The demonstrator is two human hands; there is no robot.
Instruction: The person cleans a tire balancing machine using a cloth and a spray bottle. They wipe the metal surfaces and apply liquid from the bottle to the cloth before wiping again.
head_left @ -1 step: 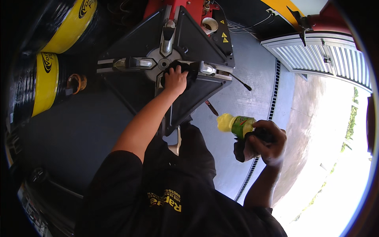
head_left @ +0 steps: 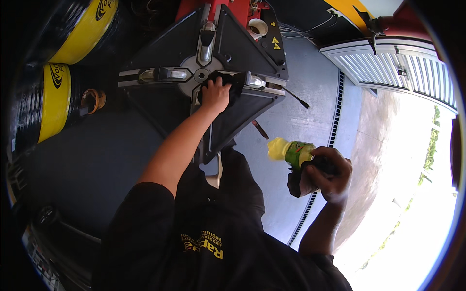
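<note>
My left hand (head_left: 216, 96) presses a black cloth (head_left: 236, 87) onto the tire changer's turntable (head_left: 250, 51), just right of its centre hole, with the fingers curled over the cloth. The turntable is black, with metal clamp jaws (head_left: 175, 74) along its arms. Off to the right, my right hand (head_left: 336, 178) grips a clear plastic bottle (head_left: 299, 154) near one end. The bottle has a green label, holds something yellowish and is tilted, its base toward the turntable. A dark cloth (head_left: 295, 185) hangs from the same hand, below the bottle.
Yellow-and-black wrapped rolls or drums (head_left: 56, 102) stand at left, with an orange ring-like thing (head_left: 93, 101) beside them. A white cup (head_left: 257, 29) sits on the red machine behind the turntable. A black-tipped rod (head_left: 297, 99) juts out right. A drain grate (head_left: 336, 111) crosses the floor.
</note>
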